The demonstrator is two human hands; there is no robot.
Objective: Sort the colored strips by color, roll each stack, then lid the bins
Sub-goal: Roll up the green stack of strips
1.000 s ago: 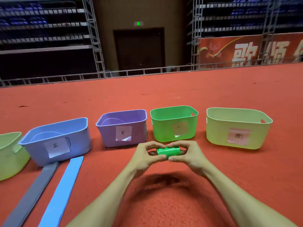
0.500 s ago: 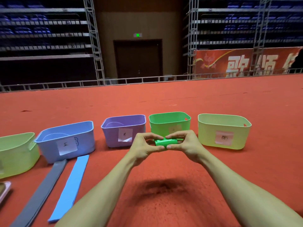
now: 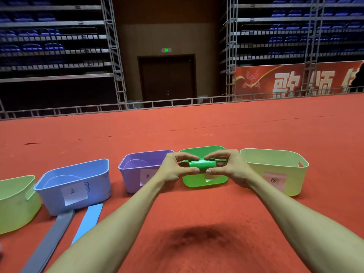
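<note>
Both grips pinch one green roll (image 3: 201, 165). The left grip (image 3: 173, 171) has its left end between thumb and curled fingertips, and the right grip (image 3: 230, 170) has its right end the same way. The roll lies crosswise in the air against the upper half of the green bin (image 3: 197, 183); whether it is over the bin or short of it cannot be told.

A red carpet floor (image 3: 197, 125) carries a row of open bins. From the left these are a pale green bin (image 3: 15, 203) cut off by the edge, a blue bin (image 3: 98, 184), a purple bin (image 3: 131, 175), the green one, and a yellow-green bin (image 3: 295, 184). The blue, purple and yellow-green bins show paper labels on their near walls.

A grey strip (image 3: 49, 243) and a blue strip (image 3: 88, 219) lie flat side by side, near the blue bin.
</note>
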